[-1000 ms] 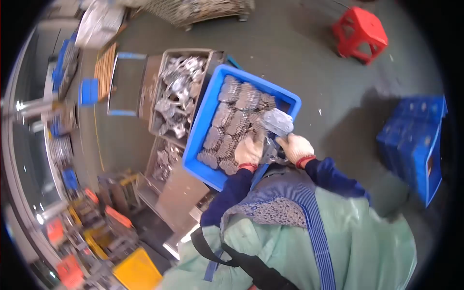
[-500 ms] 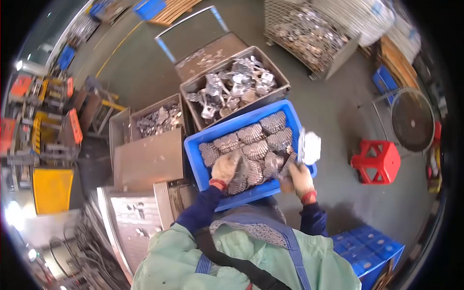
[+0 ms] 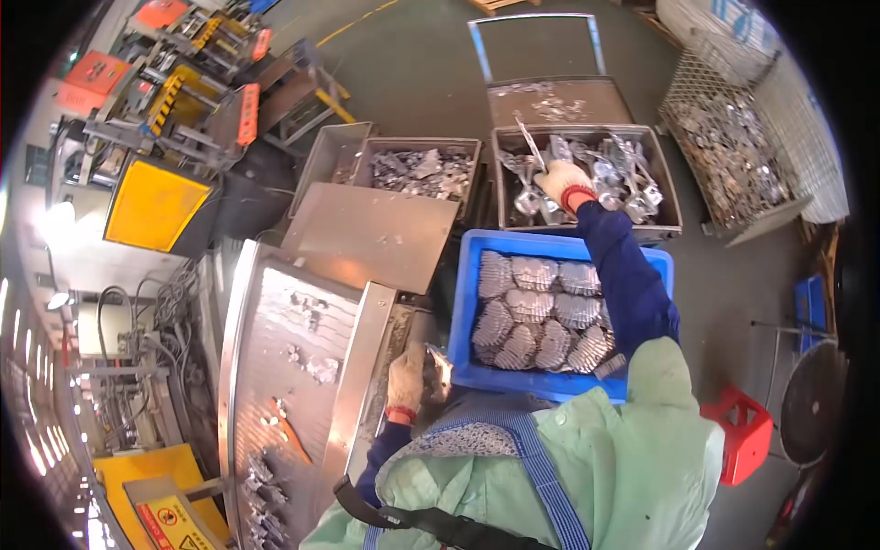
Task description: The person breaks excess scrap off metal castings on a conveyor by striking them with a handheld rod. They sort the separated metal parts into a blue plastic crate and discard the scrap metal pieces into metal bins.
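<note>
Two gloved hands showed in the head view, well apart from each other. The right hand [image 3: 564,183] reached over a grey metal box [image 3: 498,179], its fingers pinching a thin metal part [image 3: 530,142] that stood up at a tilt above the box. Shiny metal parts [image 3: 632,179] lay in a loose heap inside it, under and beside the hand. The left hand [image 3: 405,380] was down near the person's waist, its fingers curled against a shiny metal piece [image 3: 440,373]; whether they gripped it or merely touched it could not be told.

Between the person and the metal box sat a blue bin [image 3: 467,348], in which ridged metal stacks [image 3: 529,303] stood packed side by side in rows. The right sleeve [image 3: 623,266] crossed above the bin and hid part of its right side.

To the left, a silvery tabletop [image 3: 275,357] bore scattered scraps [image 3: 321,369] and an orange tool [image 3: 291,433]. Beyond it were a flat metal sheet [image 3: 376,234] and a second box holding grey scrap [image 3: 422,172]. A red stool [image 3: 744,435] stood at the right, near a round fan [image 3: 811,403].
</note>
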Available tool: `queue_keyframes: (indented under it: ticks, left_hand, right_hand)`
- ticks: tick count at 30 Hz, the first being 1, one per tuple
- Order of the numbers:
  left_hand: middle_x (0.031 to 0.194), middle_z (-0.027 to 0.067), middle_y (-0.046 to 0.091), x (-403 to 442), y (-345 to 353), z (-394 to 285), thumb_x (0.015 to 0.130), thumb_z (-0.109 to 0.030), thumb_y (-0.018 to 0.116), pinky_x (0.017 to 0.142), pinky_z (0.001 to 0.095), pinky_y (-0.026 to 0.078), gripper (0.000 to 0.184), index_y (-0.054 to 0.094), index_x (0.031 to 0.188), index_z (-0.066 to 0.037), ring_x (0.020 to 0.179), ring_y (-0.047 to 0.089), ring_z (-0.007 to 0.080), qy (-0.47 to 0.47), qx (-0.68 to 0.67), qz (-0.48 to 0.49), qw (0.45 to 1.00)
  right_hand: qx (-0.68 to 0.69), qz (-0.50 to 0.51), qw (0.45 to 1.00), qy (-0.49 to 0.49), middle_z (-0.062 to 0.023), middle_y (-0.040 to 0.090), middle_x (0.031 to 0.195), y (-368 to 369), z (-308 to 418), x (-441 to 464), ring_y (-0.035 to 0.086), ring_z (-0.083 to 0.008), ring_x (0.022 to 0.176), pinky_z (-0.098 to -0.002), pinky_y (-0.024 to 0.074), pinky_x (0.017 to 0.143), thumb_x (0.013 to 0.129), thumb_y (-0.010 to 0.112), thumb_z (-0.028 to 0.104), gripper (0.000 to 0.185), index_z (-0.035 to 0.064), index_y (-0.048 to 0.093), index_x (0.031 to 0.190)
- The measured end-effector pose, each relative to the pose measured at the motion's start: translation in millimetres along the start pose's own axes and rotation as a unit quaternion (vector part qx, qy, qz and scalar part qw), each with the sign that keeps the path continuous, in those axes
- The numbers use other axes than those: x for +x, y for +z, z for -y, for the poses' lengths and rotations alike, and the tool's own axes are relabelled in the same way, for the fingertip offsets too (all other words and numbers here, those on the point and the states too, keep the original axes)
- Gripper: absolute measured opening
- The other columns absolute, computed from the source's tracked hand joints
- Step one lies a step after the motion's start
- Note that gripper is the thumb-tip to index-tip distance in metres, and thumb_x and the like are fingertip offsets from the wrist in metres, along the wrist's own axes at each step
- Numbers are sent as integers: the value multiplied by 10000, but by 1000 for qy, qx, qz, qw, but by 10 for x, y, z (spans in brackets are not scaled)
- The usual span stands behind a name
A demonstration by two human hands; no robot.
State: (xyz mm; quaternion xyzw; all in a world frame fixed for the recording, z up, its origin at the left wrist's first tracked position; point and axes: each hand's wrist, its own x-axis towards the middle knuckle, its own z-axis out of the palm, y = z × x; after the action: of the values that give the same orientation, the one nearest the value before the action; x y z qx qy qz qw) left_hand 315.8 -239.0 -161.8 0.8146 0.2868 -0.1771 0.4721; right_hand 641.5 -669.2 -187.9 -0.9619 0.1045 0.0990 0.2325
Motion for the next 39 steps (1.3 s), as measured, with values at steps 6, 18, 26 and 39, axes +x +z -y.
queue_keyframes:
  ticks: [6,18,26,39]
  left_hand:
    - [931,125,814,-204,-145,124,1142,-548,556,786,391,572,625,812,1082,19,868,737,179,-19,-11,-21,1000]
    - [952,31,736,9,284,-340,1147,-484,607,692,296,587,506,754,1278,-18,798,723,151,-55,-177,129,974]
    - [1121,94,758,78,912,-329,1168,-564,538,743,331,589,598,681,1358,-15,875,724,188,66,-87,405,908]
    - [1073,205,708,71,807,-39,1117,-629,572,701,393,581,776,560,1436,78,857,716,291,-76,-241,351,902]
  right_hand:
    - [37,10,999,16,-271,786,1277,418,-94,487,739,-450,1248,-495,578,1075,912,740,517,602,77,804,1319]
    - [236,62,912,-329,-232,516,1641,863,484,-3097,542,-442,1489,-498,485,1237,835,904,248,801,80,592,1553]
    - [240,-82,906,-337,-209,620,1482,1083,8,-3740,597,-448,1411,-502,533,1159,776,783,29,600,80,671,1363]
    - [923,-19,341,177,-138,723,1308,1995,-1005,-2586,746,-335,1101,-513,699,910,1172,642,316,335,50,649,1375]
